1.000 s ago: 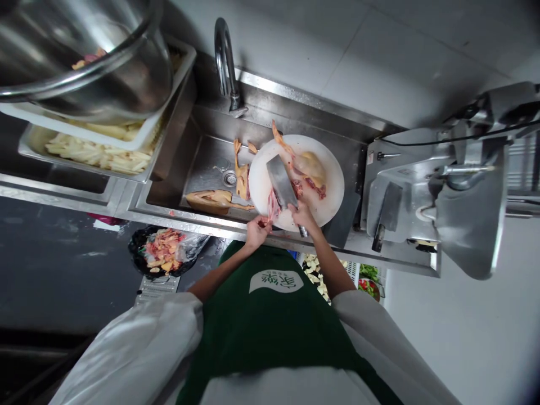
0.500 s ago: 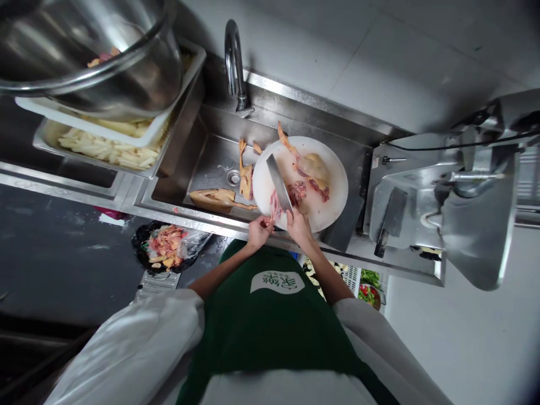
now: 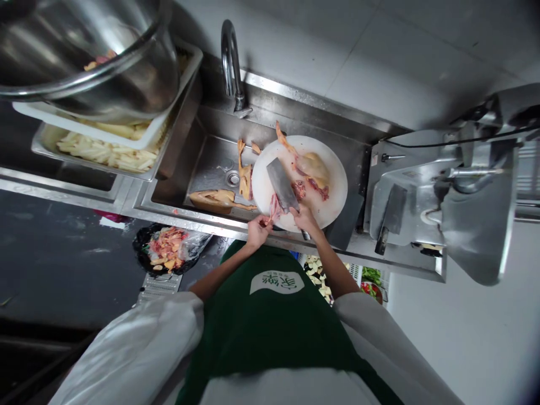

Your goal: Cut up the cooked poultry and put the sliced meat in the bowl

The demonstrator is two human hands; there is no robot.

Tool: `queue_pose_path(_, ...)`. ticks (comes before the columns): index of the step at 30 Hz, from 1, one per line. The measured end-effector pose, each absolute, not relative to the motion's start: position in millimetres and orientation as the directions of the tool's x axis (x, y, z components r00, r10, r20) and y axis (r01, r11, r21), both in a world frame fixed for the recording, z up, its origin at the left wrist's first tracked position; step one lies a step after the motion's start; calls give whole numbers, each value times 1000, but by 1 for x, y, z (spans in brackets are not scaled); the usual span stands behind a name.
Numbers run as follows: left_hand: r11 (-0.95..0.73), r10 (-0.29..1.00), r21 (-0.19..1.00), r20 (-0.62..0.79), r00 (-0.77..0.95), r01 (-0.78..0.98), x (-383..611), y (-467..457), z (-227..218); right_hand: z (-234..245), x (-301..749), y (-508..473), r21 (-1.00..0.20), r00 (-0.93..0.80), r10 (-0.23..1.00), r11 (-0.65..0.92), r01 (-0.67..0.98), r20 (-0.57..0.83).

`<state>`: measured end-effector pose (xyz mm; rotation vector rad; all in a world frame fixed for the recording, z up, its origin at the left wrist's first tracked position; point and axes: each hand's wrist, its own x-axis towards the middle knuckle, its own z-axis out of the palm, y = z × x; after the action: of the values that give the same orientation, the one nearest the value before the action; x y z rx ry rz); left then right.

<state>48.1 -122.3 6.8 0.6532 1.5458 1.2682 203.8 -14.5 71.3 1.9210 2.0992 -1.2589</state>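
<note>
My right hand (image 3: 304,218) grips a cleaver (image 3: 282,183), its broad blade tilted over the round white cutting board (image 3: 331,208). At the board's near left edge, my left hand (image 3: 258,230) is closed on the end of a strip of raw poultry (image 3: 275,209), beside the blade. Partly hidden behind the cleaver lies a reddish heap of raw meat (image 3: 299,189). A larger piece of plucked poultry (image 3: 313,166) rests at the right of the board, its leg pointing over the far edge.
The board sits across the sink (image 3: 198,152), where more poultry pieces (image 3: 213,199) lie near the drain. A faucet (image 3: 230,62) rises behind. Left are a big steel bowl (image 3: 139,84) and trays of pale strips (image 3: 105,152). Another cleaver (image 3: 396,208) lies right, by a slicing machine (image 3: 476,208).
The cleaver has rolled in my right hand, so its broad face now shows instead of a narrow profile. My left hand stays in nearly the same place on the poultry strip.
</note>
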Motion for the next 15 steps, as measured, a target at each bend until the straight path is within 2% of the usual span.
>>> queue_pose_path(2,289,866,947,-321,-383,-139,51,-110,8,72,214,-6,-538,-205,835,-124,833,-510)
queue_pose_path(7,264,876,964,-257,-408,-40,56,-90,9,85,209,-2,-517,-212,903,-13,856,-373)
queue_pose_path(10,266,881,960,-281,-382,-94,56,-98,7,107,198,-3,-457,-151,929,-22,889,-338)
queue_pose_path(15,292,851,933,-354,-388,-211,52,-116,5,143,189,-11,-519,-118,990,64,853,-73)
